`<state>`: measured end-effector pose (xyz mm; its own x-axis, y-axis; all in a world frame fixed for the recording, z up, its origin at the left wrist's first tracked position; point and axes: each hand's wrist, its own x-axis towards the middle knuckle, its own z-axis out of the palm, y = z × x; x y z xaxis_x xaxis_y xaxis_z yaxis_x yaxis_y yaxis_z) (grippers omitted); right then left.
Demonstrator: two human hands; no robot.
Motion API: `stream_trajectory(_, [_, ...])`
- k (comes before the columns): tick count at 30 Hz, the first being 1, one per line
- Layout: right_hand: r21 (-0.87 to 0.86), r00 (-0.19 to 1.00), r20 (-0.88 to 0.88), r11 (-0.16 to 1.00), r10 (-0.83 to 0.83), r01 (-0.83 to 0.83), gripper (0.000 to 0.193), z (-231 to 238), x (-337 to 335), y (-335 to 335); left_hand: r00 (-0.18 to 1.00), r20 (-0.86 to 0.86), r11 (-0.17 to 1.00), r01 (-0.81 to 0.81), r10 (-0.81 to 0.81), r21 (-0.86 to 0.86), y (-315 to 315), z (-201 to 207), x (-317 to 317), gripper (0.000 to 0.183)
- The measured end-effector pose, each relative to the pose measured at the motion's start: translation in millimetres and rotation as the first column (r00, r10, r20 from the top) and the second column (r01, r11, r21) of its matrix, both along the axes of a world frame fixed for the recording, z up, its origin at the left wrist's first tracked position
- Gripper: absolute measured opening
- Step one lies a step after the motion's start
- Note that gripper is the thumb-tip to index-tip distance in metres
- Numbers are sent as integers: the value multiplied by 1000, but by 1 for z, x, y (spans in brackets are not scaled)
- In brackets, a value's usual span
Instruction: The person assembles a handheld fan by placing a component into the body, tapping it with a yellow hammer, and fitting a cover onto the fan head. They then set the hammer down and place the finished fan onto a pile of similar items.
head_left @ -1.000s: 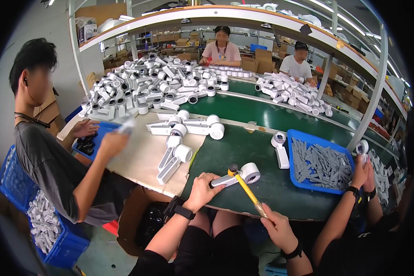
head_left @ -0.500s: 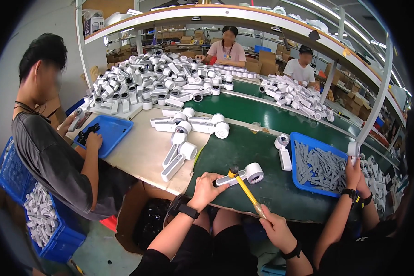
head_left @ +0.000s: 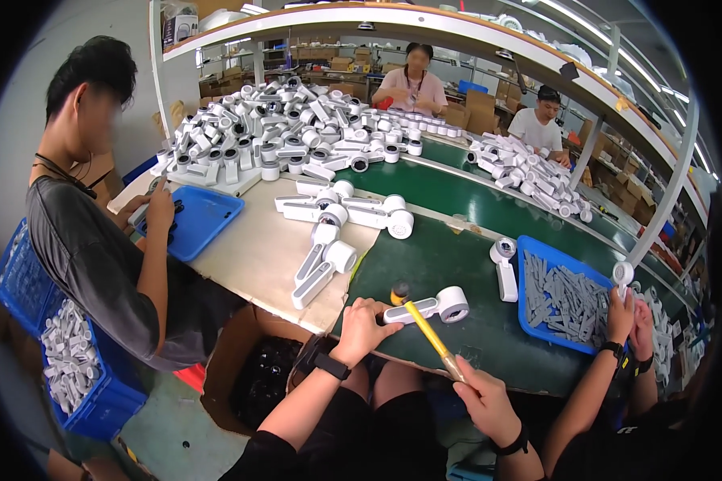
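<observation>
On the green work surface in front of me lies a white handheld fan (head_left: 452,305) with a round head and a grey strip along its handle. My left hand (head_left: 364,330) is closed round the end of that handle, holding it down. My right hand (head_left: 484,401) grips a hammer (head_left: 431,335) by its yellow handle. The hammer's dark, slightly blurred head is over the fan's handle; whether it touches cannot be made out. Several similar fans (head_left: 326,260) lie on the pale board to the left, and one more fan (head_left: 503,268) lies at the right.
A blue tray (head_left: 524,309) of grey strips stands at right, beside a co-worker's hands (head_left: 632,321) holding a fan. Another co-worker (head_left: 96,216) works at left over a blue tray (head_left: 217,224). A large fan pile (head_left: 257,128) lies behind; a cardboard box (head_left: 225,377) stands below.
The view has shifted a little. The hammer head has moved slightly left along the fan's handle. The left co-worker's hands have come together beside the tray. My grips are unchanged.
</observation>
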<state>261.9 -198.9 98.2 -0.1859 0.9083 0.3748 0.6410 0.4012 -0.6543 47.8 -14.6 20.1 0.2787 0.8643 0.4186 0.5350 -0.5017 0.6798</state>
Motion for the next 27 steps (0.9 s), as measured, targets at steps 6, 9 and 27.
stream_trajectory(6, [-9, 999, -34, 999, -35, 34, 48, -4, 0, 3, 1000, 8, 999, -19, 19, 40, 3, -3, 0, 33])
stream_trajectory(9, [43, 997, 53, 998, 50, -52, 49, -2, 2, 1, 1000, 13, 999, -19, 19, 30, 6, -1, 4, 33])
stream_trajectory(27, [-57, 991, -70, 992, -118, 114, 46, -4, -6, -13, 998, 7, 998, -56, 55, 39, -1, -4, 4, 32])
